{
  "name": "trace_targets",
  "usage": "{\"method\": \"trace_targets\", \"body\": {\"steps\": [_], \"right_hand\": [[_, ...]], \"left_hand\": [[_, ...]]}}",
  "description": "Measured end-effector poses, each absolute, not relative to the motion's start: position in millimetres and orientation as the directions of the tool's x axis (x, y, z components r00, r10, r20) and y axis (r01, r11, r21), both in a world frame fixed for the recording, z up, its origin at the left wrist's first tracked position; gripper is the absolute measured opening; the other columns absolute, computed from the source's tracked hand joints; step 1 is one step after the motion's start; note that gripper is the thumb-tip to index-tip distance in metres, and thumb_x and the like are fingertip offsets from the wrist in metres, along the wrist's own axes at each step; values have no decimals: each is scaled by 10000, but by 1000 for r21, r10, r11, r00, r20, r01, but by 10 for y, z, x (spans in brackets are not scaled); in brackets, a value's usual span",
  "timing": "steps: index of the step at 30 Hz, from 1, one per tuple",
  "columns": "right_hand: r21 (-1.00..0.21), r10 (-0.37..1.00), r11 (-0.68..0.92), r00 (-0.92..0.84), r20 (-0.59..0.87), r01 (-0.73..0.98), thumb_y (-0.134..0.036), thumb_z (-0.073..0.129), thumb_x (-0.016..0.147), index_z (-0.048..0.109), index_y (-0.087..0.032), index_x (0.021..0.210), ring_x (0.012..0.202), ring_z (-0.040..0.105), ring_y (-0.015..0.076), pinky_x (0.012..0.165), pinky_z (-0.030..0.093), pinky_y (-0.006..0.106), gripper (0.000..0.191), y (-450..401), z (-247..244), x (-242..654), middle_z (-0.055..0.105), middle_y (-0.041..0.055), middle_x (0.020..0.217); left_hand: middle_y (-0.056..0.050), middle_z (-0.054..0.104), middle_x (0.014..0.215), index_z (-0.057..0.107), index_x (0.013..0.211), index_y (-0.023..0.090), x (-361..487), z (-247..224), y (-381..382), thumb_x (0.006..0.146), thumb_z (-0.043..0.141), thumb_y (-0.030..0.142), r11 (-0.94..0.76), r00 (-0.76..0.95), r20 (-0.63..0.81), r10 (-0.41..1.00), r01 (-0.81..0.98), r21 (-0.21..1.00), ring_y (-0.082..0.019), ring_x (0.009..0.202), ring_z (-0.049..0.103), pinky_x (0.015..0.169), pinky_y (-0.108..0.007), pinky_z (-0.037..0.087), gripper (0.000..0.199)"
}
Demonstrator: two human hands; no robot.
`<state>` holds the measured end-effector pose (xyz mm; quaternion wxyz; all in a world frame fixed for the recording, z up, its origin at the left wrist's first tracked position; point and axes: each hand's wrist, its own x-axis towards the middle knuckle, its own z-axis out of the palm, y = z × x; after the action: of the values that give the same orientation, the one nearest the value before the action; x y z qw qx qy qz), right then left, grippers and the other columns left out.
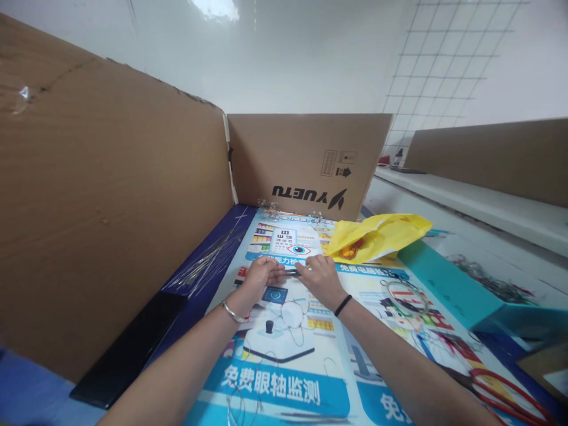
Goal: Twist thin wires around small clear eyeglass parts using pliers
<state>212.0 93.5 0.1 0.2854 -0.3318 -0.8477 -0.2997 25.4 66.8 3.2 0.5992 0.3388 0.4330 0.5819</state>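
My left hand (260, 283) is closed in a pinch above the printed poster; what lies between its fingertips is too small to make out. Fingertips almost meeting it, my right hand (323, 281) is closed on a small dark metal tool (291, 272), which looks like pliers; most of it is hidden by the fingers. Thin wire loops (293, 315) in a petal-like shape show just below both hands, over the poster. Whether either hand holds their end, I cannot tell.
Wire lengths (206, 260) lie left, by a black flat panel (133, 349). A yellow bag (381, 234), a wire coil (406, 296), a teal box (448, 284) and red-handled scissors (506, 393) are right. Cardboard walls (306, 160) stand behind and left.
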Motion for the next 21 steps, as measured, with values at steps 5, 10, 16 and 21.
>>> {"method": "trace_targets", "body": {"steps": [5,10,16,21], "right_hand": [[440,284,606,-697,658,663,-215,495,851,612,-240,983,764,391,184,731,236,355,178,913,7,2125,545,51,766],[457,245,634,-722,647,624,-197,485,858,604,-233,994,775,401,181,739,241,359,184,912,2,2140,548,52,780],[434,248,659,-722,646,614,-192,475,865,601,-228,1000,763,405,173,724,241,346,188,902,4,2131,540,47,767],[439,256,656,-728,636,614,-201,465,875,599,-228,997,753,396,171,719,236,349,183,897,15,2128,539,45,757]], "left_hand": [[-73,673,697,476,740,157,333,27,642,708,647,193,135,-14,-159,987,-464,875,-211,660,669,614,-363,547,177],[-87,669,690,513,728,137,350,15,640,729,611,150,153,17,-167,986,-494,856,-219,678,667,616,-378,553,99],[-84,665,694,536,714,131,352,29,636,732,626,158,168,25,-180,983,-504,847,-213,671,663,616,-386,562,96],[-69,651,664,539,678,132,368,75,609,728,634,151,169,19,-185,982,-504,847,-202,656,657,610,-376,566,109]]}}
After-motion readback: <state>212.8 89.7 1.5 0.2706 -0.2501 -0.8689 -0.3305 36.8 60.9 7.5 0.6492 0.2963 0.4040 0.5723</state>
